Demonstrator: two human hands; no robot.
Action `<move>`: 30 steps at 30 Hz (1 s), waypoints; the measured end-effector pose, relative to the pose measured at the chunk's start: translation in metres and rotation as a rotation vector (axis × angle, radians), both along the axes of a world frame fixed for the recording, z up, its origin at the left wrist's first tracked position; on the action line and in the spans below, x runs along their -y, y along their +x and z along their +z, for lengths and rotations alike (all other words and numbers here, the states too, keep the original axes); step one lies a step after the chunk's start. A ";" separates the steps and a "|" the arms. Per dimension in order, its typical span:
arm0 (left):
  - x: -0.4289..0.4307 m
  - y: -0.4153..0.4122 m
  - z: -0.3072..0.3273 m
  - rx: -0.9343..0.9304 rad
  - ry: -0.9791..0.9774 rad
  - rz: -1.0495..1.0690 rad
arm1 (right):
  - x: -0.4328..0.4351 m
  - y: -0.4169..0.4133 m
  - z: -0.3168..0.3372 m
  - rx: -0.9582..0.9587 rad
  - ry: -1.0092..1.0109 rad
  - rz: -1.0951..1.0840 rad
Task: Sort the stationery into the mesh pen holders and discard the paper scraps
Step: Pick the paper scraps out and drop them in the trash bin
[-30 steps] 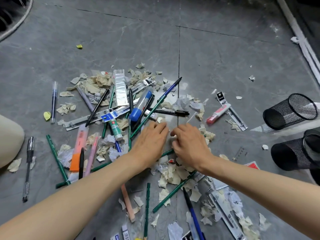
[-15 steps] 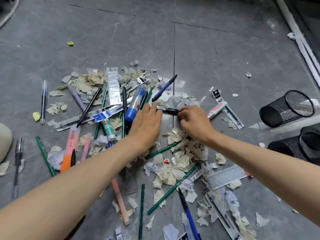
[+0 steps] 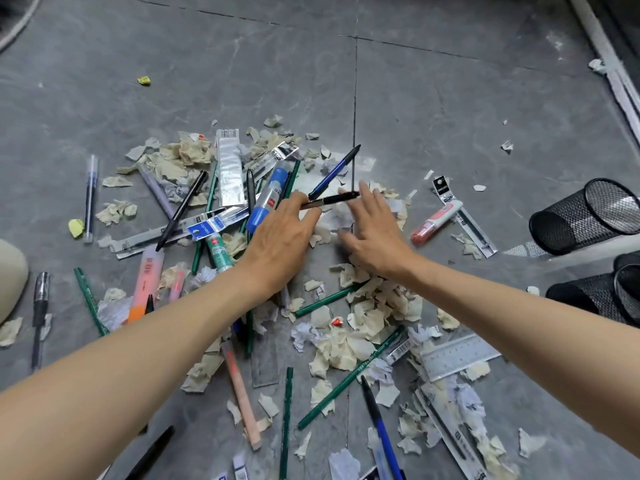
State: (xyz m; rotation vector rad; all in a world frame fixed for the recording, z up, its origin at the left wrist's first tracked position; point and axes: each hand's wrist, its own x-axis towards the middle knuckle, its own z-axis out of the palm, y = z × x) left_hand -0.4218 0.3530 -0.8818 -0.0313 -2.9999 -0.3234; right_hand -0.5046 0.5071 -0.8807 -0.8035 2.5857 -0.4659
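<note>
Field notes, floor pile. Your left hand (image 3: 280, 237) pinched a black pen (image 3: 329, 200) by one end, thumb and forefinger closed on the barrel, so the rest of the pen stuck out level above the litter; likely held that way to lift it free of the scraps. Your right hand (image 3: 372, 233) lay spread, palm down, fingers open, holding nothing, just right of the pen's far tip, over a patch of paper scraps (image 3: 363, 327). It may have been steadying or raking them; I could not tell which.

A blue pen (image 3: 334, 172) lay on the floor just beyond the black pen. A glue stick with a blue cap (image 3: 266, 199) lay just left of it. Green pencils (image 3: 343, 379) ran through the scraps nearer to you.

Two mesh pen holders (image 3: 585, 218) lay tipped on their sides, well to the right of the black pen. My guess: they would need standing up before the pen could go in.
</note>
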 end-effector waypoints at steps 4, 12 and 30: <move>-0.006 -0.004 0.003 0.062 0.029 0.088 | 0.009 0.005 -0.011 0.082 0.224 0.187; -0.018 -0.014 -0.003 0.125 -0.003 0.160 | -0.025 0.046 0.000 -0.170 0.026 0.121; -0.035 0.038 0.013 0.261 -0.004 -0.180 | -0.006 -0.002 -0.005 0.058 0.109 0.059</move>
